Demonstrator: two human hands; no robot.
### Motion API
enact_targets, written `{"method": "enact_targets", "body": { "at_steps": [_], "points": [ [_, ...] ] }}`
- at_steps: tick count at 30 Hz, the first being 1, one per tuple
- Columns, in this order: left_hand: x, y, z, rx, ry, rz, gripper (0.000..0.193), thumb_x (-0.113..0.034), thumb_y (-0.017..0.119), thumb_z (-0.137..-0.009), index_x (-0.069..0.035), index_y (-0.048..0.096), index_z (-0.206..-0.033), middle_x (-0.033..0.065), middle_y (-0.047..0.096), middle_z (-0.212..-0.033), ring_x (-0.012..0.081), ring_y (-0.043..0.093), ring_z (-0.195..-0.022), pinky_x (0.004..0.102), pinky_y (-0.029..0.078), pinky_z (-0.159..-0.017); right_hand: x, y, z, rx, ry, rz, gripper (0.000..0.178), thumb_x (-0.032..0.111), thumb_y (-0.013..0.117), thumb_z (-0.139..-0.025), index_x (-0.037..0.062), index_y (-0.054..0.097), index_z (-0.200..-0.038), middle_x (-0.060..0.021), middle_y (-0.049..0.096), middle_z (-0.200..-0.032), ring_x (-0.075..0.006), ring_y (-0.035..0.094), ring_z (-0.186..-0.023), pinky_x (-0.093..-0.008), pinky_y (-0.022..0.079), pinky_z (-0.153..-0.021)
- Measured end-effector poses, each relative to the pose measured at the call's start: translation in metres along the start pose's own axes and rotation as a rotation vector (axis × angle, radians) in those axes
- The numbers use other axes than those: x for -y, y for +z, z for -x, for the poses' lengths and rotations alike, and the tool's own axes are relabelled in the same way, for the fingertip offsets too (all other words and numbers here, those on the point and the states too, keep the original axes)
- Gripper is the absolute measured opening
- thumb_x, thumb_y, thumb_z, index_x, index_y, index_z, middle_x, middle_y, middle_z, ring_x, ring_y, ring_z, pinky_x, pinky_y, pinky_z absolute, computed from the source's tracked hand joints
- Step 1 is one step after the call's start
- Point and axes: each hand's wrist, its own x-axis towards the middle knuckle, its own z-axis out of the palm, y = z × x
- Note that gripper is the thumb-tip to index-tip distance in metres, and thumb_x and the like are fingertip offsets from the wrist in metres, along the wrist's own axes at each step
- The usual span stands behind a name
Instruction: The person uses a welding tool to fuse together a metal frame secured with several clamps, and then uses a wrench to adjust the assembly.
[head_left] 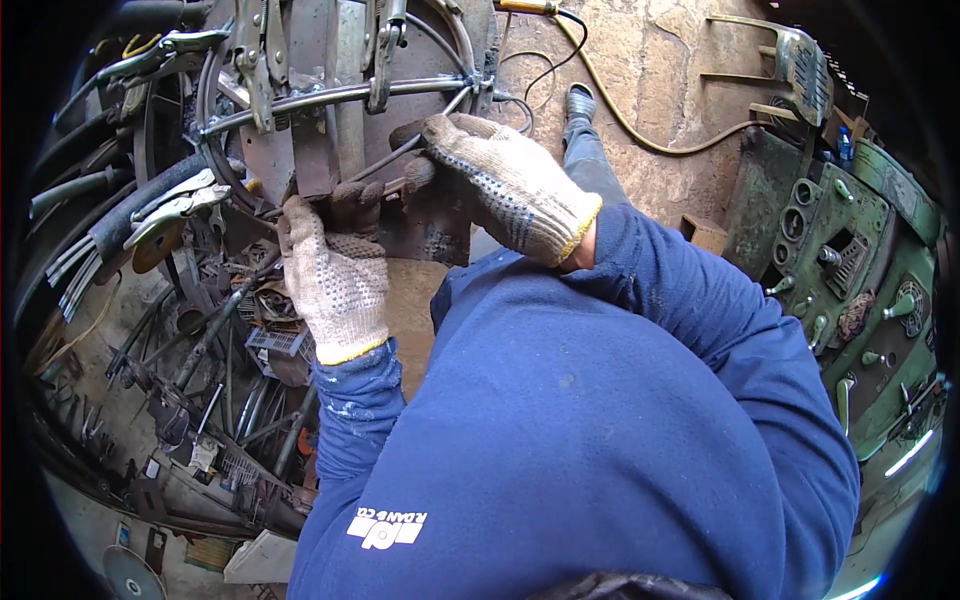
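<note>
Both my hands wear knitted work gloves with blue dots. My left hand (332, 270) is closed around the lower edge of a dark steel plate (315, 150) that stands on a metal jig. My right hand (500, 180) grips a thin steel rod (395, 152) that slants up toward a bent round-bar ring (345, 95). Locking clamps (262, 60) pinch the ring to the jig above my hands. The fingertips of both hands are dark and partly hidden behind the metal.
Scrap rods, pliers and clutter fill a bench at left (210, 340). A green machine with knobs and levers (850, 270) stands at right. A yellow hose (620, 110) crosses the stone floor. My shoe (580, 100) is beyond my hands.
</note>
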Motion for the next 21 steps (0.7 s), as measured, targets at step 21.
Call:
{"method": "enact_targets", "body": {
  "at_steps": [21],
  "points": [
    [0.001,0.021,0.008,0.076,0.002,0.141,0.026,-0.025,0.066,-0.103,-0.006,0.063,-0.121,0.0101,0.072,-0.104,0.0232,0.075,-0.085,0.0383,0.065,-0.078,-0.002,0.000,-0.004,0.072,0.004,-0.255,0.039,0.031,0.055,-0.108,0.0023,0.057,-0.133,-0.0125,0.068,-0.114,-0.0234,0.069,-0.101,-0.0412,0.057,-0.091]
  ]
}}
